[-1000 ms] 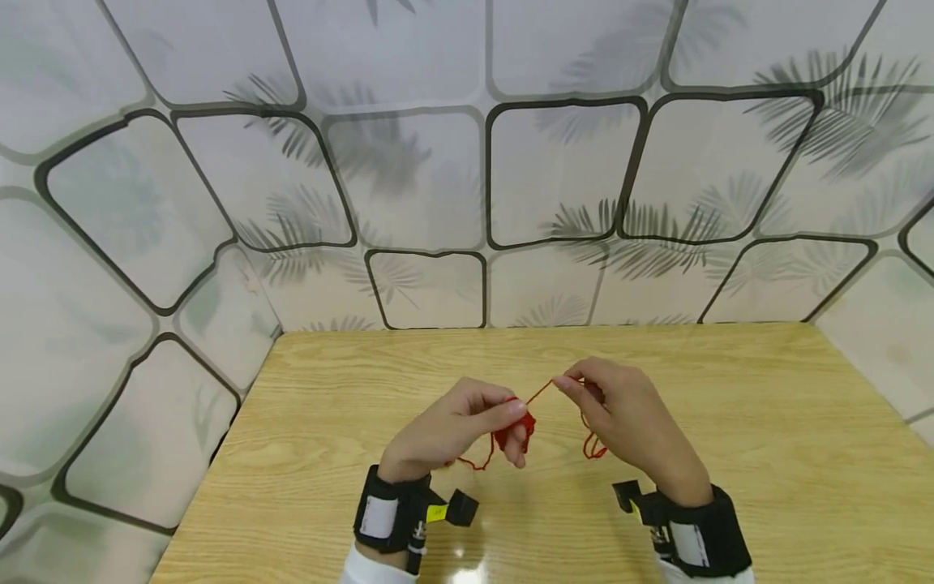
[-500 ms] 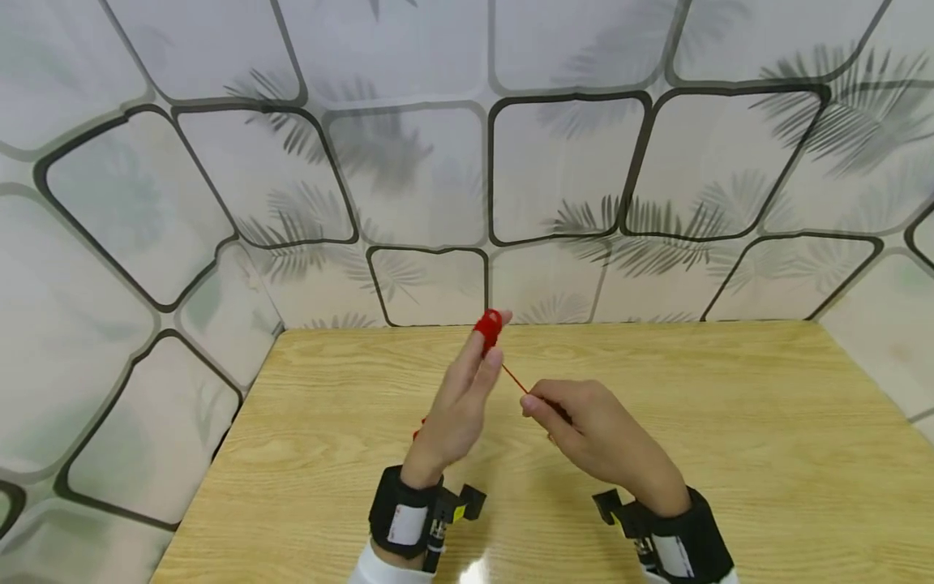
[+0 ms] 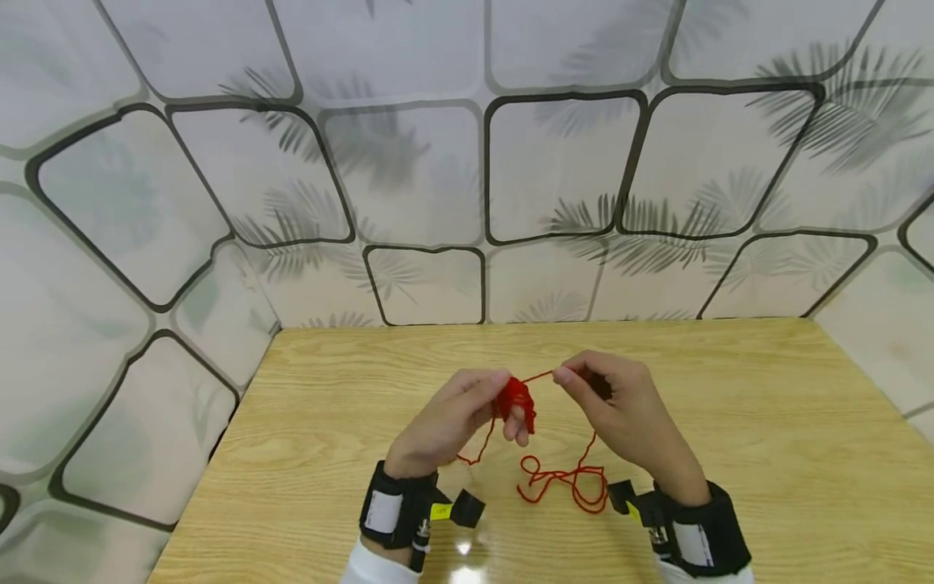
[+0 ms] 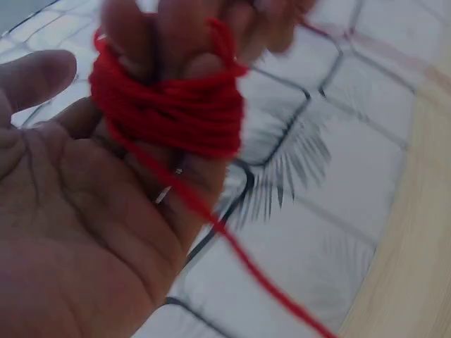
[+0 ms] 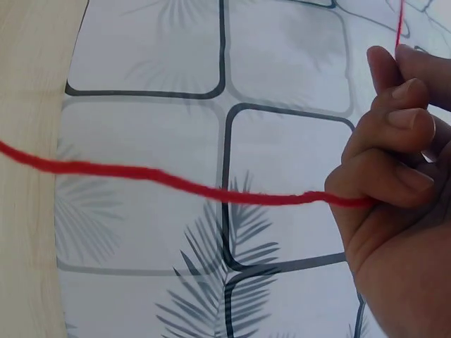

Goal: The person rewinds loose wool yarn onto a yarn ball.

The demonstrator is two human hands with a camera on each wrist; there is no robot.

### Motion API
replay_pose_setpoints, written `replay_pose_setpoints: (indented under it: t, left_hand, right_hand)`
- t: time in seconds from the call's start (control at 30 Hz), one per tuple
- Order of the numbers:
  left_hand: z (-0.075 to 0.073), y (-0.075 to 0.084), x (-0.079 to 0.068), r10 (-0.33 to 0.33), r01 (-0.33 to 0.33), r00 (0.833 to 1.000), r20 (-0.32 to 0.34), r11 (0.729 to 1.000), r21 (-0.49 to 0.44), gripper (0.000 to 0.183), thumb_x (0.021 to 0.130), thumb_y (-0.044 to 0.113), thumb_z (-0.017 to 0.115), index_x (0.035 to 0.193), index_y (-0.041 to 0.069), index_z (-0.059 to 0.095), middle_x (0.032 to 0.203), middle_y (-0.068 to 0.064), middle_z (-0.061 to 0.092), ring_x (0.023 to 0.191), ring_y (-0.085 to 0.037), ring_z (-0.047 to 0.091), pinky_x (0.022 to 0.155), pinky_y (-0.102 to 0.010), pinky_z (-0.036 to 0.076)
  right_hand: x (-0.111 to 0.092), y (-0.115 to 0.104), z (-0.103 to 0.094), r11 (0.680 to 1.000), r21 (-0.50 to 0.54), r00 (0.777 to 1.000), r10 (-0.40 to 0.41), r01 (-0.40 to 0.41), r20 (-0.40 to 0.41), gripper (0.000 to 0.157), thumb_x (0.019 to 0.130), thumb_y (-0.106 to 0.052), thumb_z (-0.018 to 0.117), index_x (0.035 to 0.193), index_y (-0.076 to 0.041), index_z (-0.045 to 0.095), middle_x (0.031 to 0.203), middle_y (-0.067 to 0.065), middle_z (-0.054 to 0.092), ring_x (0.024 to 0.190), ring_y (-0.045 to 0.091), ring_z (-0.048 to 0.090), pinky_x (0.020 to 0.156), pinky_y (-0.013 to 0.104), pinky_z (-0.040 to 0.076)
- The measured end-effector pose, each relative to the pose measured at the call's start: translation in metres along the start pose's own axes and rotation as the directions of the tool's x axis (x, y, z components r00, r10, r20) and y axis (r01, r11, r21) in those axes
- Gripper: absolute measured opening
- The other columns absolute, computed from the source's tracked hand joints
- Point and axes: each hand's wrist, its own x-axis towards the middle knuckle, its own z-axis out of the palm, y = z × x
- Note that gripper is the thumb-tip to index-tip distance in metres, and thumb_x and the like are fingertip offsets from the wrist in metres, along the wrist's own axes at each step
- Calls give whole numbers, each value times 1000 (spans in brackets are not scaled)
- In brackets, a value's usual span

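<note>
Red yarn [image 3: 516, 396] is wound in a thick band round the fingers of my left hand [image 3: 448, 422], which are bent; the thumb lies at the band's edge in the head view. Many turns of the wound yarn [image 4: 169, 116] show close up in the left wrist view, one strand trailing across the palm. My right hand [image 3: 623, 401] pinches the yarn between thumb and forefinger, with a short taut length running to the band. From the right hand's curled lower fingers a strand [image 5: 190, 189] leads away, and loose yarn loops [image 3: 584, 480] show between the wrists.
Both hands are over a light wood-grain table [image 3: 328, 389]. A pale wall covering [image 3: 416, 178] with dark outlines and leaf prints rises behind it. Black camera straps [image 3: 394, 511] are on both wrists.
My left hand pointed up half a second ago; it has dropped and its fingers have bent. The right hand has moved up and right with the strand, and loose loops have come into view.
</note>
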Motion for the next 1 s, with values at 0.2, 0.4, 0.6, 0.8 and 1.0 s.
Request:
replay_pose_setpoints:
  t: [0.2,0.4,0.6,0.8,1.0]
  left_hand:
    - [1,-4,6,310,-320,946,-90,857,-404,50,102,22,11,124,2,51,118,-10,58,118,-28,48,106,-45,23]
    - [5,-1,9,246,-286,908,-339,956,-72,49,102,29,20,133,-2,40,135,-19,44,132,-31,32,108,-43,19]
    - [6,-3,7,-31,171,944,-328,896,409,55,101,44,19,117,10,59,118,-3,59,117,-15,47,99,-40,31]
    - [4,-1,3,-254,265,964,-79,891,368,65,99,50,15,97,8,65,89,-3,66,94,-18,61,93,-35,39]
    - [0,0,0,27,-12,995,101,989,-148,66,102,39,7,93,2,61,84,-6,64,88,-25,61,93,-47,39]
  right_hand:
    - [2,-9,15,997,79,995,3,-11,97,11,91,-13,54,85,-22,58,60,-9,37,48,4,33,42,24,29]
    - [-1,-4,31,999,42,987,-25,19,160,12,91,-19,55,81,-25,55,60,-12,37,50,3,35,44,22,30]
    - [-3,7,24,999,-21,996,-32,34,84,8,89,-19,58,88,-27,59,62,-13,41,48,3,35,42,22,30]
    - [-4,14,7,996,-86,1000,-16,15,-14,9,85,-12,63,86,-21,61,62,-12,41,48,5,33,42,23,29]
    - [-4,21,4,994,-96,999,-44,45,4,9,88,-14,59,87,-22,56,61,-10,36,47,4,31,43,21,28]
